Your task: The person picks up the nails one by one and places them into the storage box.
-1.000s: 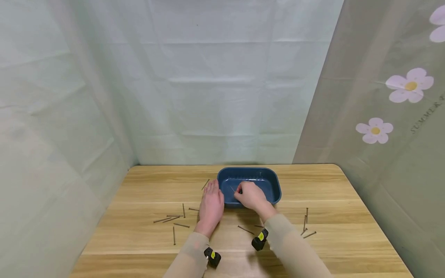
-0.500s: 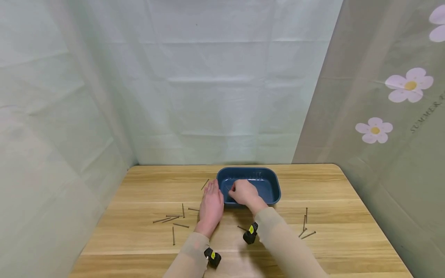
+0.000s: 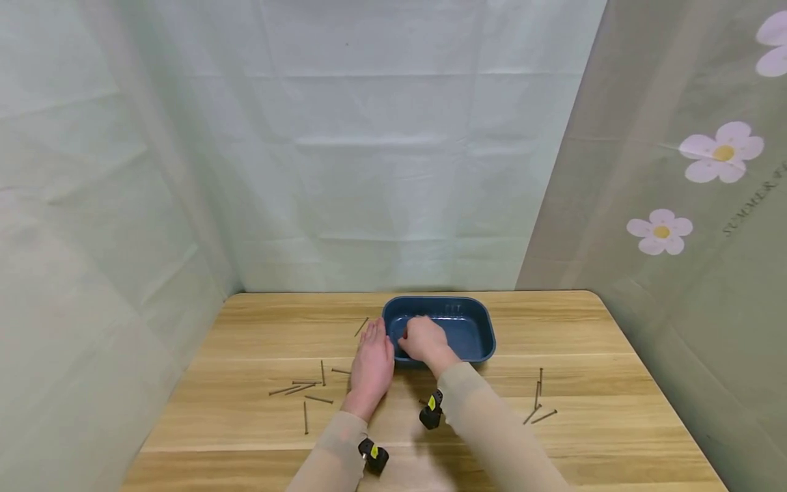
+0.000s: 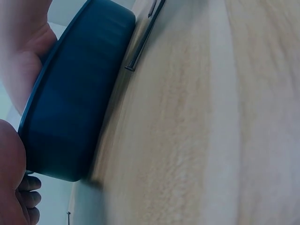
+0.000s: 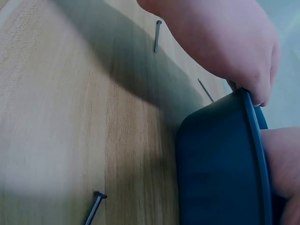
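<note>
A dark blue rectangular tray (image 3: 464, 335) sits near the back edge of the wooden table. Flat along its left wall lies my left hand (image 3: 372, 362), fingers extended; in the right wrist view this left hand (image 5: 225, 42) reaches over the rim. My right hand (image 3: 425, 339) is down inside the tray at its left end, thumb and fingers pinched together on a nail that they now hide. In the left wrist view the right hand (image 4: 28, 51) dips past the tray's rim. One loose nail (image 3: 361, 326) lies just beyond my left fingertips.
Several nails (image 3: 306, 417) lie scattered left of my left forearm. Another group of nails (image 3: 544, 416) is on the right of the table (image 3: 615, 410). A nail (image 4: 145, 40) rests close in front of the tray. Pale cloth (image 3: 369, 171) hangs behind the table.
My right hand has moved left and deeper within the tray, and the nail in its pinch has gone out of sight. The left hand has stayed at the tray's side.
</note>
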`<state>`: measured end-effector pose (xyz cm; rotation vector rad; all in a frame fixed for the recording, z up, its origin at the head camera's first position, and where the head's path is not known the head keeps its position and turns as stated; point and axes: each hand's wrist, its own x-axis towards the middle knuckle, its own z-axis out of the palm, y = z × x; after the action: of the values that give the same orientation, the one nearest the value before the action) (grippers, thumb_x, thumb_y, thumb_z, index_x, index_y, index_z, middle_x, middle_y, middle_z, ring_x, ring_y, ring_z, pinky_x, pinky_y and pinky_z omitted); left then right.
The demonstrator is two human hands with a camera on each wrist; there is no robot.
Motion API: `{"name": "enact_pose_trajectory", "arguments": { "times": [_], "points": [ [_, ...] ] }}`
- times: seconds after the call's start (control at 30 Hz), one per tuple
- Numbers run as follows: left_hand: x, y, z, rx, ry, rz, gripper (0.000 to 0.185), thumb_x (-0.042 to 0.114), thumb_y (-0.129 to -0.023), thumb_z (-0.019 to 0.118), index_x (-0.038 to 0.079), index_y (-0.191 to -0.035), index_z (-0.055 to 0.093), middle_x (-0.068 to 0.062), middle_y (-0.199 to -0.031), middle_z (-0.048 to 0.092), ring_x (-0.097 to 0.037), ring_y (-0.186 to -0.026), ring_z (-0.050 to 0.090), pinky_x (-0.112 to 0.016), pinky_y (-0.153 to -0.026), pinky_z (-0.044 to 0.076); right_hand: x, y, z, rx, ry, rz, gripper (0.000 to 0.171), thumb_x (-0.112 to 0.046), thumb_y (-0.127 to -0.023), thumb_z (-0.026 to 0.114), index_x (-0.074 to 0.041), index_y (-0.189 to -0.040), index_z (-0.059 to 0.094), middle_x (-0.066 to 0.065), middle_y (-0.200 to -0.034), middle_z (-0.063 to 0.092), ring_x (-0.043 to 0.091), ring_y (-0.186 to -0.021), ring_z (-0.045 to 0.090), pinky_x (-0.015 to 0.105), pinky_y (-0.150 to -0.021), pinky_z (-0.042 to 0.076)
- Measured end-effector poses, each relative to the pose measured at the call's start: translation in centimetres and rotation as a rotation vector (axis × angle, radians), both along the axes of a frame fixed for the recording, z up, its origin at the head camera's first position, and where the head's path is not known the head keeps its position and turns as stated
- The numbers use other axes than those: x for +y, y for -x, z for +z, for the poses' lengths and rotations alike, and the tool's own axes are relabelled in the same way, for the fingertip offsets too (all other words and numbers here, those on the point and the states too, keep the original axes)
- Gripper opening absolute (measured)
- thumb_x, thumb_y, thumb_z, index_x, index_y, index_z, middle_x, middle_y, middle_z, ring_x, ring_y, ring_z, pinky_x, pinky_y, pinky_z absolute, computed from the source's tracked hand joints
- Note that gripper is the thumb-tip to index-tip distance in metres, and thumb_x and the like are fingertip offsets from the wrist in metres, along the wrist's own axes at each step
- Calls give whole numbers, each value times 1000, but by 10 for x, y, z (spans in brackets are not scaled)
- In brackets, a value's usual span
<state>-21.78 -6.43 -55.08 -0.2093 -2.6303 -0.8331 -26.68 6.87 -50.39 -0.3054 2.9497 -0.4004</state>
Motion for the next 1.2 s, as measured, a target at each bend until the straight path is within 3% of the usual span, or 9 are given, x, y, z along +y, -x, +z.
{"name": "enact_pose_trajectory", "arguments": {
  "times": [0.23, 0.43, 0.77, 0.97, 1.2],
  "points": [
    [1, 0, 0, -2, 11, 3, 44, 6, -109, 53, -16, -148, 51, -32, -149, 57, -45, -143, 52, -57, -120, 40, -5, 3, -4, 16, -28, 2, 26, -33, -101, 75, -14, -84, 80, 18, -140, 68, 38, -137, 59, 51, -100, 59],
    [0, -1, 2, 2, 18, 4, 45, 6, -110, 53, -16, -148, 51, -32, -148, 58, -45, -143, 52, -57, -120, 40, -9, 3, -2, 13, -53, 14, 25, -33, -101, 76, -11, -93, 84, 19, -152, 60, 39, -150, 46, 53, -105, 56],
    [1, -3, 4, -11, 17, 3, 44, 6, -110, 53, -16, -148, 51, -32, -148, 57, -45, -143, 52, -58, -120, 40, -9, 3, -5, 0, -80, 8, 23, -36, -102, 74, -16, -93, 82, 14, -149, 63, 35, -144, 53, 53, -101, 59],
    [1, -3, 3, -11, 29, 2, 45, 6, -110, 53, -16, -149, 50, -32, -149, 57, -45, -144, 52, -57, -120, 40, -6, 3, -5, 7, -69, 5, 21, -36, -102, 72, -17, -97, 81, 11, -131, 73, 30, -122, 67, 50, -91, 62],
    [1, -2, 3, 10, 29, -4, 44, 5, -110, 53, -16, -148, 51, -33, -147, 58, -45, -142, 53, -58, -119, 41, 1, 4, -3, 12, -41, -12, 18, -34, -101, 73, -17, -98, 77, 8, -116, 74, 25, -104, 70, 48, -86, 63]
  ]
}}
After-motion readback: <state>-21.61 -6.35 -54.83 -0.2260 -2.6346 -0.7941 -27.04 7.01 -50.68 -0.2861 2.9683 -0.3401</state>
